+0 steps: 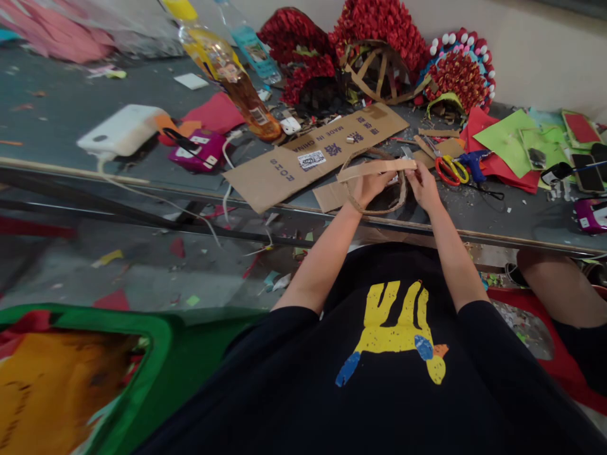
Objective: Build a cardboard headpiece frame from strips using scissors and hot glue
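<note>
Above the table's front edge I hold a cardboard ring with a long cardboard strip lying across its top. My left hand is closed, its fingers reaching inside the ring and around the strip; part of the grip is hidden. At the strip's other end, my right hand pinches with thumb and fingers. A flat printed cardboard piece lies beyond my hands to the left, near a smaller plain piece. Right of my right hand are scissors with red and yellow handles and a blue glue gun.
Decorated red headpieces stand against the wall. To the left are bottles, a purple box-shaped object and a white device with a cable. Coloured sheets lie right. A green bin stands lower left; another person's leg shows right.
</note>
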`<state>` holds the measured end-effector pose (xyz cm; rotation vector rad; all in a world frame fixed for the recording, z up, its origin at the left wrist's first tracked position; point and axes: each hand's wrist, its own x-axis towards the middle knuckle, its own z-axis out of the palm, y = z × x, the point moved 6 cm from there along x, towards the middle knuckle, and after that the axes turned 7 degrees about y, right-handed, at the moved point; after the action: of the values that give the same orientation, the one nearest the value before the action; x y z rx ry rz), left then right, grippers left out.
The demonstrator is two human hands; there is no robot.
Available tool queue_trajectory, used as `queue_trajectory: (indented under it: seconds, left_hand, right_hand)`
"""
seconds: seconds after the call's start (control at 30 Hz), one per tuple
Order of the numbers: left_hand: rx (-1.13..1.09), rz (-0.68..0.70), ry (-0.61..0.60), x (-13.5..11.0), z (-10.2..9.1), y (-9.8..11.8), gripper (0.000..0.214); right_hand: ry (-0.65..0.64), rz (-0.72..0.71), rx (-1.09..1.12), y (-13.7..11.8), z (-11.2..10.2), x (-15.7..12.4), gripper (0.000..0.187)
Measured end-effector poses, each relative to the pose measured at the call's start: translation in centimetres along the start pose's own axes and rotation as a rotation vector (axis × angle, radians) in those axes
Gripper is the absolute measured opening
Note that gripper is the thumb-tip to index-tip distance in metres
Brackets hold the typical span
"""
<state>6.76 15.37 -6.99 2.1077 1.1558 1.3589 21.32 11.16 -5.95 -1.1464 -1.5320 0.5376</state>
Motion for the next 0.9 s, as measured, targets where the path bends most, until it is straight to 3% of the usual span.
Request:
queue_trajectory:
  seconds: [0.23,0.47,0.9]
  left_hand:
    - [-0.056,-0.123,0.014,0.2,-0.7,0.9,0.026]
    - [-0.167,-0.129,0.009,0.0,-0.9,1.9,0.037]
    - [-0.109,-0.068,-0.02,0.1,-1.2,1.9,0.017]
  right_hand:
    - [-0.069,-0.044,0.015,0.1,0.9,0.0,0.05]
    - [-0.03,-0.078,0.017,0.0,0.5,0.1,0.041]
    - [-0.057,0.015,0.044,0.5,0.8,0.1,0.047]
